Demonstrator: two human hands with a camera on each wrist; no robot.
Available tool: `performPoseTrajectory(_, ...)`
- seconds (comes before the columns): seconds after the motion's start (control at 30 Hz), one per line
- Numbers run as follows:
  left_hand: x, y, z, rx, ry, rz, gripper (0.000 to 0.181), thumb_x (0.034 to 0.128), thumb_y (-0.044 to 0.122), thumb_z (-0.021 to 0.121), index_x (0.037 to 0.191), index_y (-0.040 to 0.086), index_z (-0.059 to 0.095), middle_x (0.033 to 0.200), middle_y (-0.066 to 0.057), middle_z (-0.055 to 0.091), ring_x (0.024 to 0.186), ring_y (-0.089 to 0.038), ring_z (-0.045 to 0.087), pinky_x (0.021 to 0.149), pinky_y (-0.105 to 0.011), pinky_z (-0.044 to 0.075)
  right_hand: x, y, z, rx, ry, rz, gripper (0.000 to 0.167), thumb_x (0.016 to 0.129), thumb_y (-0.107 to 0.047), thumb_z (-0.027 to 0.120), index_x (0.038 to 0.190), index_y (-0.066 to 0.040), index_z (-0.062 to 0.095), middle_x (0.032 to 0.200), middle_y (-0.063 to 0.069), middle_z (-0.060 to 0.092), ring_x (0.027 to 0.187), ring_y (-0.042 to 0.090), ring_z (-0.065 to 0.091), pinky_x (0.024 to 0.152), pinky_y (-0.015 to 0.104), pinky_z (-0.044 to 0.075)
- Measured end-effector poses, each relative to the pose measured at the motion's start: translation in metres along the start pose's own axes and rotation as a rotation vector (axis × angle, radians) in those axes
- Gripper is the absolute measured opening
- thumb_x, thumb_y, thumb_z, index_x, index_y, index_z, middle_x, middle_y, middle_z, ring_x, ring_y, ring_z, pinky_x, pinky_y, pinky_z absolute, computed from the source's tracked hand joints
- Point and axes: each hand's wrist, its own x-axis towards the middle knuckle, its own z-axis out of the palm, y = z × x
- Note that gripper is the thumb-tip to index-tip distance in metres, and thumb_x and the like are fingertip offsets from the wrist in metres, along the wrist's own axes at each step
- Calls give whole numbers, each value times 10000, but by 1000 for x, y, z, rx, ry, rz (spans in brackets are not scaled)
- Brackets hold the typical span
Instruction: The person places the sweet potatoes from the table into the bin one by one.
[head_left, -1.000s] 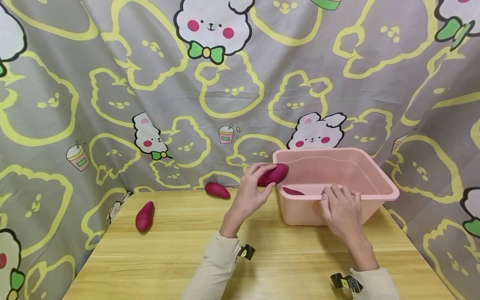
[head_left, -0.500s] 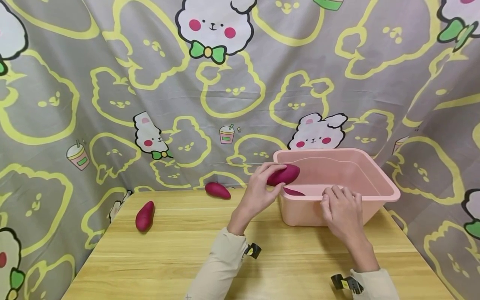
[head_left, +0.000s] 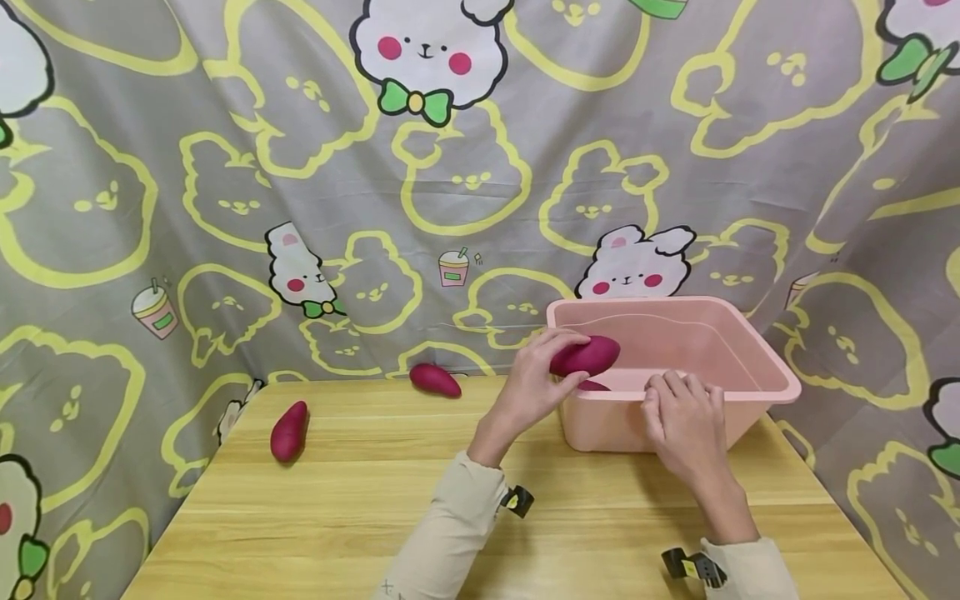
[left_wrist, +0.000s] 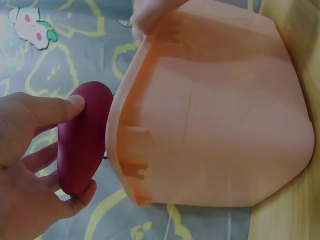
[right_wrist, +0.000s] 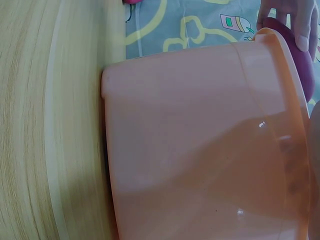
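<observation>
Left hand (head_left: pixel 531 385) is pinching a purple sweet potato (head_left: pixel 588 357) right of center, at the left end of a pink bin (head_left: pixel 611 429). Right hand (head_left: pixel 688 429) grips its near rim. 1 more (head_left: pixel 594 387) inside, 2 others (head_left: pixel 435 381) on the surface (head_left: pixel 360 492), left half.

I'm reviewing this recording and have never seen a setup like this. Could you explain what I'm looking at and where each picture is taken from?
There is no robot here: a person works bare-handed. The wide picture comes from a camera worn on the head, looking forward and down. The other two, which appear turned sideways, come from cameras on the left and right wrists.

The left hand holds a purplish-red, sweet-potato-shaped object at the left end of a pink bin. The right hand grips the bin's near rim. The bin stands on a wooden table; two similar objects lie to its left. Part of another one shows inside.
</observation>
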Motion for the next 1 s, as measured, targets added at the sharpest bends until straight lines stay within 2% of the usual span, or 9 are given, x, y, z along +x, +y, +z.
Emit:
performPoseTrajectory(0.17,0,1,5,-15,11,-1,386,860,109,844,1222,86,714,1224,-49,642,1144,-157,598,978,-178,473,1,1,1,0,5,-9,290,1011,-244,360,913,-84,580,882,105,579,876,386,503,810,571,334)
performPoseTrajectory(0.37,3,2,11,-10,20,23,384,845,106,857,1203,74,720,1213,-59,652,1151,-167,614,993,-191,471,2,0,2,-2,17,-14,298,1010,-249,355,906,-80,578,885,111,583,883,393,509,804,577,334)
performPoseTrajectory(0.6,2,2,19,-42,19,0,392,829,89,869,1192,53,724,1213,-75,660,1154,-189,626,1007,-198,464,1,0,2,-5,19,-8,285,1006,-241,366,912,-80,582,887,108,589,894,388,515,797,572,331)
performPoseTrajectory(1.0,1,2,32,-22,14,3,382,828,110,874,1177,64,726,1190,-63,670,1119,-175,635,978,-182,473,0,1,0,-14,6,-3,290,1012,-245,369,919,-80,588,910,117,597,917,395,520,805,578,331)
